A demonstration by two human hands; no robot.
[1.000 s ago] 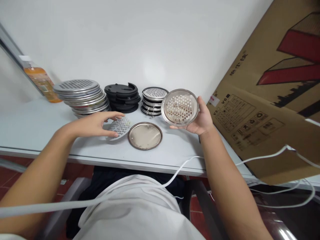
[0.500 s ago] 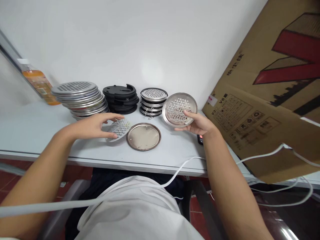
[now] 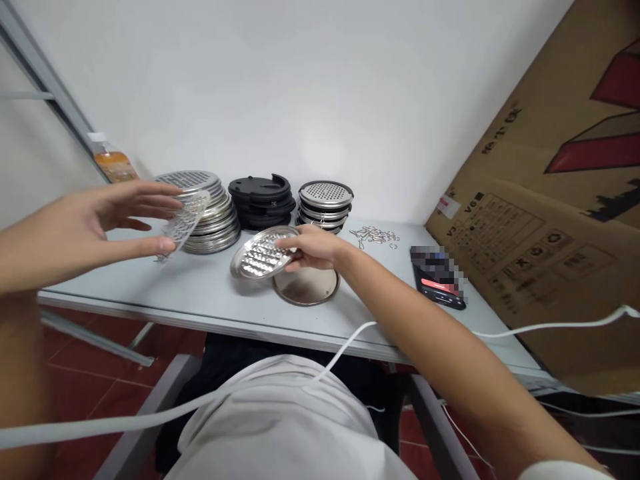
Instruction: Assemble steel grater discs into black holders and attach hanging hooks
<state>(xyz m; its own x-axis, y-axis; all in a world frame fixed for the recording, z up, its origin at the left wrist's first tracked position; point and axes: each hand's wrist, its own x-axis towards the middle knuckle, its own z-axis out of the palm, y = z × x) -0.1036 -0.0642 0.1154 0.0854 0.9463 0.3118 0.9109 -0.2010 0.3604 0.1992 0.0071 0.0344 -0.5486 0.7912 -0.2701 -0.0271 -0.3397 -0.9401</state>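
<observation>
Grater plate [image 3: 188, 219] is pinched by its edges in the left hand [image 3: 86, 227], near side of the metal stack [image 3: 219, 230]; grater disc [image 3: 263, 255] is gripped tilted in the right hand [image 3: 319, 244], left of the round tray [image 3: 309, 289]. Grater plate could get dropped tbh if that pinch slips.

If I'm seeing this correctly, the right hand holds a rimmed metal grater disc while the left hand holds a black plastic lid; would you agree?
Not quite: in the head view, the left hand holds a thin metal grater plate, not a black plastic lid. The right hand does hold a rimmed metal grater disc.
</observation>
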